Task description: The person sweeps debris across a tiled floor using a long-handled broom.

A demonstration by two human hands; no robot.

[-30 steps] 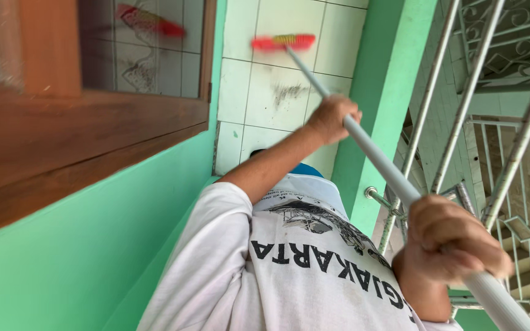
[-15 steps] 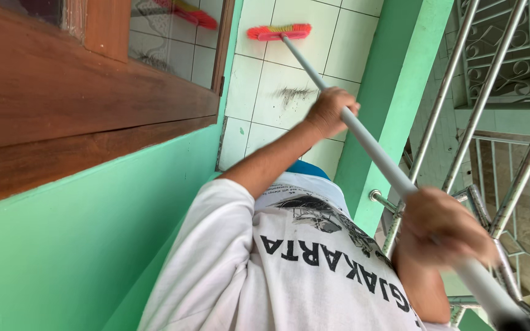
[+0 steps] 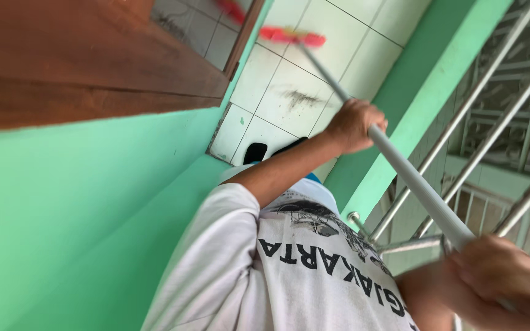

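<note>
Gripping a grey pole [image 3: 400, 165] with both hands; left hand [image 3: 354, 125] clenched round the middle of the shaft, arm stretched forward; right hand [image 3: 504, 288] clenched round the near end, close to the body, fingers partly blurred. Ending in a red head [image 3: 292, 35], blurred, low against the white tiled floor [image 3: 259, 67], just beyond a dark smudge [image 3: 299, 97] on one tile. Judged as a stroke of floor cleaning in hand, head at the far reach; calling next, most likely, for a firm two-handed grip and a pass over the smudge. Standing close by: a dark shoe [image 3: 254, 152] on the tiles, a white printed shirt [image 3: 277, 270] below; green wall [image 3: 81, 202] and brown wooden frame [image 3: 81, 61] to the left; green pillar [image 3: 412, 104] and metal railing [image 3: 480, 135] to the right. Showing no bucket, bin or other container.
</note>
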